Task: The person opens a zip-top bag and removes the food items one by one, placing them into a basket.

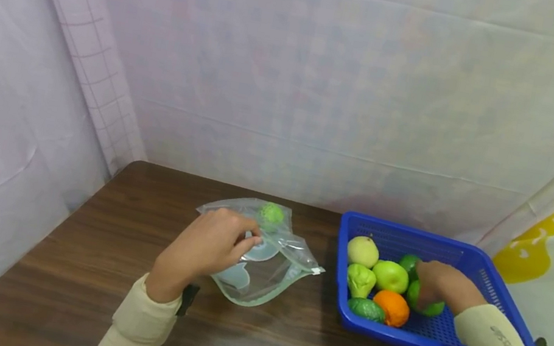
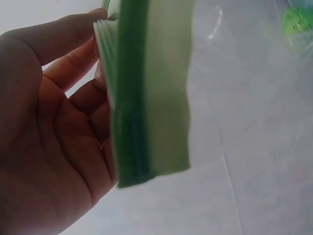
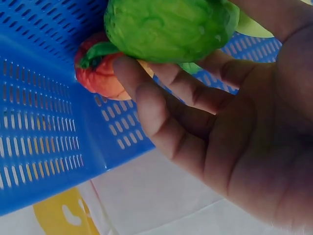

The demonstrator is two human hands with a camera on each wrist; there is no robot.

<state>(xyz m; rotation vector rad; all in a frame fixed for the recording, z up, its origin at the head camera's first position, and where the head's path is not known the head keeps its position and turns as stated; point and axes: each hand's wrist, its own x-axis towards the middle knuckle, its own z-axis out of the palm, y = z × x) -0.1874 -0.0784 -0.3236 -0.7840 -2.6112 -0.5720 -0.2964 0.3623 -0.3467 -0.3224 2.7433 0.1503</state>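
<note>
My left hand (image 1: 209, 241) pinches the edge of a clear zip bag (image 1: 269, 295) with a pale green band, lying on the table. In the left wrist view its thumb and fingertips meet at the green zip strip (image 2: 132, 98). Inside the bag is a bright green lumpy piece (image 1: 271, 214). My right hand (image 1: 438, 282) reaches into the blue basket (image 1: 392, 340). Its fingers curl round a bumpy green toy vegetable (image 3: 171, 29), seen close up in the right wrist view. Beside it lies a ribbed red-orange vegetable (image 3: 100, 73) with a green stem.
Also in the basket are a pale round fruit (image 1: 362, 252), a green apple (image 1: 390, 277), a light green pepper-like piece (image 1: 360, 281), a dark green vegetable (image 1: 366, 309) and an orange (image 1: 391, 307). White cloth (image 1: 326, 83) hangs behind the brown table (image 1: 135, 222).
</note>
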